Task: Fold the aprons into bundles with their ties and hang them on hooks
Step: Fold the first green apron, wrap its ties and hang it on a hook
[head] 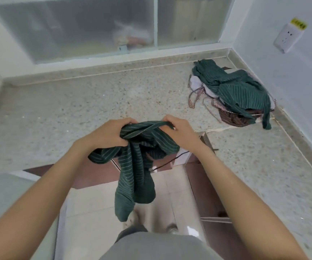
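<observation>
A dark green apron with thin pale stripes hangs bunched in front of me, over the counter's front edge. My left hand grips its upper left part. My right hand pinches the top fold on the right. The cloth droops below both hands towards the floor, and a thin dark tie trails off to the right. A heap of other aprons, green striped, white and brown with checked ties, lies on the counter at the far right corner. No hooks are in view.
The speckled stone counter runs in an L along the back and right walls. Frosted sliding windows stand behind it. A white wall socket sits on the right wall. Pale floor tiles show below.
</observation>
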`<state>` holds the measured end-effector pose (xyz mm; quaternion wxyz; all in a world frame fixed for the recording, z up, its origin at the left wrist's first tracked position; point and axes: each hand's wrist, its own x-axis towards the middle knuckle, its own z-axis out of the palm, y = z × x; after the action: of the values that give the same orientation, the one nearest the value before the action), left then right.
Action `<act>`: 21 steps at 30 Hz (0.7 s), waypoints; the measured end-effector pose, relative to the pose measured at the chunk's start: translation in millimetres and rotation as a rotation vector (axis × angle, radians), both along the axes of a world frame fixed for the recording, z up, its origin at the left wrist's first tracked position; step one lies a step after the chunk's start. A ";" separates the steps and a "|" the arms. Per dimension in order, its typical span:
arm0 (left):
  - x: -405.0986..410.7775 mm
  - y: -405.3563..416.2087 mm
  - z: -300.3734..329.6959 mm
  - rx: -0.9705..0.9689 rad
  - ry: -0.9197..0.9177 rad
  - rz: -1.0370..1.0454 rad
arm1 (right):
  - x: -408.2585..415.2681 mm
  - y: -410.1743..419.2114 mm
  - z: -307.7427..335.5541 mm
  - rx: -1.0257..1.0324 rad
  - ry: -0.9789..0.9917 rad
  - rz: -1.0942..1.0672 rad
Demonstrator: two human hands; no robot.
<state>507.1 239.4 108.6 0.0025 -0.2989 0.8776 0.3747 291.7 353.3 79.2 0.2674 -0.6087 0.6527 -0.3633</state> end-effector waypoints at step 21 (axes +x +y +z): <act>220.4 -111.6 -57.2 -0.101 0.077 0.298 | 99.7 -110.6 -20.4 0.158 0.370 -0.053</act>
<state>727.5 127.8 51.4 -0.1020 -0.4110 0.8406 0.3376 391.4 242.7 58.8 0.1802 -0.6249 0.7329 -0.1996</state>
